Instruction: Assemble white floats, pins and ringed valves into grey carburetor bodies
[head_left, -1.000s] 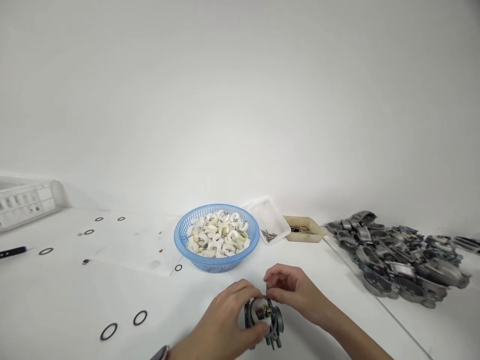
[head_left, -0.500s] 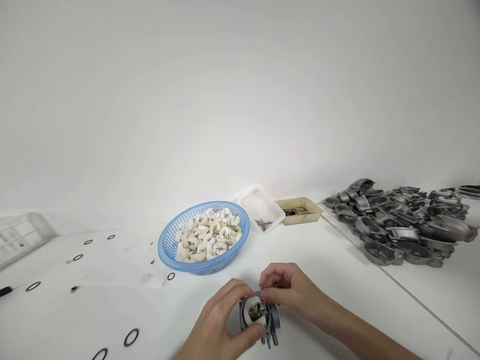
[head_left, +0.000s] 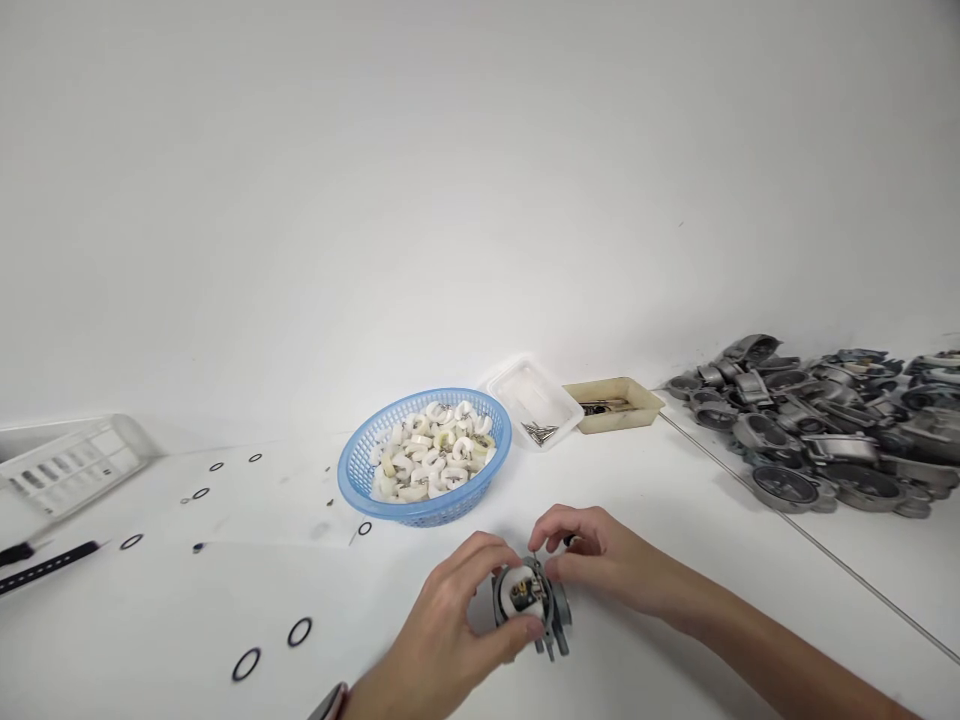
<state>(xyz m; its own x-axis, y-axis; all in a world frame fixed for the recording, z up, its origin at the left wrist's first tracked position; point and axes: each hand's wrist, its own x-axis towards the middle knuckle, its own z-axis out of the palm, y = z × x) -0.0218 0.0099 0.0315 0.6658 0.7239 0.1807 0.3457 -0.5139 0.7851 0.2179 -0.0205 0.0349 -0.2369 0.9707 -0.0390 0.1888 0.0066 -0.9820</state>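
Note:
My left hand (head_left: 466, 605) is closed around a grey metal carburetor (head_left: 561, 625), thumb at the front and fingers behind it. The carburetor is tilted toward me, its open bowl side showing a white float (head_left: 517, 592) with brass parts in the middle. At the carburetor's right upper edge is my right hand (head_left: 592, 555), its fingers curled and thumb and index finger close together. A thin, small thing shows near the index fingertip, too small to name. Something dark sits among the curled fingers; I cannot make out what it is.
Behind the hands stands a blue basket (head_left: 351, 487) of white C-shaped floats. Beside it are a white tray (head_left: 525, 395) with metal pins and a yellowish tray (head_left: 621, 418) with thin tools. Carburetor bodies (head_left: 817, 440) pile up at right. Black rings (head_left: 300, 632) and a white crate (head_left: 75, 465) lie left.
The view has shifted, so the table things appear farther right and slightly higher. My right fingers have drawn slightly up at the carburetor's edge. My left hand keeps its hold.

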